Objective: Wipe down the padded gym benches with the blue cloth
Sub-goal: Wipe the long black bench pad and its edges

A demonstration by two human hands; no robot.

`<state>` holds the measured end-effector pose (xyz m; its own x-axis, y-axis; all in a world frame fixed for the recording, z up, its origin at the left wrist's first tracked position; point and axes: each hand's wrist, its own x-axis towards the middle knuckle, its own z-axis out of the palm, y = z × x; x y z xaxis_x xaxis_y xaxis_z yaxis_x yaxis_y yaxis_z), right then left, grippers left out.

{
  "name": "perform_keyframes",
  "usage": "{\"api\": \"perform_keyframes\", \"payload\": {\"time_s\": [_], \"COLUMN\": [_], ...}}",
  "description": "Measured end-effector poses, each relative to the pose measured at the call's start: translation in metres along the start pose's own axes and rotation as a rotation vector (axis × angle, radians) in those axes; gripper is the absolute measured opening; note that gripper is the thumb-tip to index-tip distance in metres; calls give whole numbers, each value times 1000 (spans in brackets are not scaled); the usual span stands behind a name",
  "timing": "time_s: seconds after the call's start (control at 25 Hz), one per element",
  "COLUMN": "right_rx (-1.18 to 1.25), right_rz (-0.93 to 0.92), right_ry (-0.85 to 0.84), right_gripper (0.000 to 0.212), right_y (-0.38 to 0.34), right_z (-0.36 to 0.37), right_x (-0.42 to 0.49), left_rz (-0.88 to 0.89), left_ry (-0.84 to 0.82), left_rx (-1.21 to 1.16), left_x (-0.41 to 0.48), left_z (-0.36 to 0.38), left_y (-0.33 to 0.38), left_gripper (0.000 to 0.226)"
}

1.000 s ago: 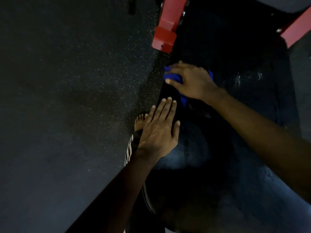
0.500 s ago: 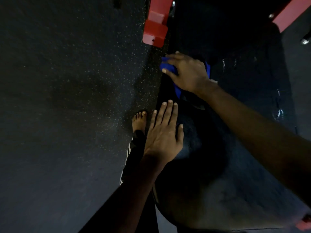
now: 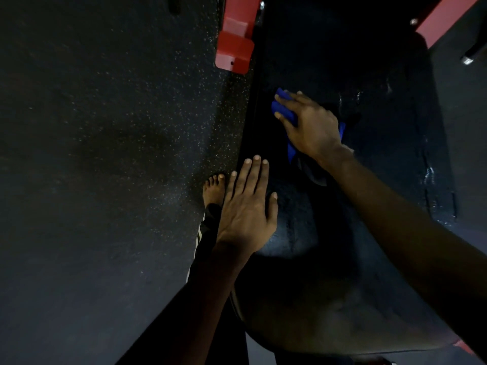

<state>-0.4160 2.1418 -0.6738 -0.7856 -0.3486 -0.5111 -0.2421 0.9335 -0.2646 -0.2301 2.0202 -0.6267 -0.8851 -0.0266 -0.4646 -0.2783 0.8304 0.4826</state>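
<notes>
Blue cloth (image 3: 284,111) is pressed onto the padded bench (image 3: 382,154) near its left edge by the right hand (image 3: 313,127), fingers (image 3: 288,100) laid almost flat upon it, likely for wiping pressure. The left hand (image 3: 245,206) is rested flat alongside, nothing held, seemingly as a brace.

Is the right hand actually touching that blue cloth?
Touching: the head view shows the right hand lying directly on the blue cloth, covering most of it.

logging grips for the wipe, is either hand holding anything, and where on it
Right hand presses the blue cloth onto the bench pad, palm over its middle. Left hand rests flat on the pad, holding nothing.
</notes>
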Motion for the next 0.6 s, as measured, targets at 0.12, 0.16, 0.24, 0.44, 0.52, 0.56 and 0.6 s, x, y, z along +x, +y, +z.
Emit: {"api": "perform_keyframes", "payload": {"time_s": [0.12, 0.16, 0.24, 0.44, 0.52, 0.56, 0.6], "right_rx": [5, 11, 15, 30, 37, 38, 39], "right_rz": [-42, -72, -125, -64, 50, 93, 114], "right_ry": [-16, -9, 23, 43, 38, 35, 35], "right_gripper": [47, 47, 47, 44, 45, 45, 45], "right_y": [2, 4, 11, 27, 24, 23, 21], "right_z": [-2, -2, 0, 5, 4, 4, 4], "right_x": [-22, -41, -87, -91, -67, -59, -58], "left_rz": [-11, -11, -6, -10, -16, -19, -22], "left_ry": [-34, -42, -56, -85, -89, -94, -102], "left_rx": [-25, -25, -17, 0, 23, 37, 46], "left_x": [0, 0, 0, 0, 0, 1, 1], "left_z": [1, 1, 2, 4, 5, 6, 7], "left_y": [-1, -1, -1, -4, -4, -5, -6], "left_gripper": [64, 64, 64, 65, 65, 65, 65]}}
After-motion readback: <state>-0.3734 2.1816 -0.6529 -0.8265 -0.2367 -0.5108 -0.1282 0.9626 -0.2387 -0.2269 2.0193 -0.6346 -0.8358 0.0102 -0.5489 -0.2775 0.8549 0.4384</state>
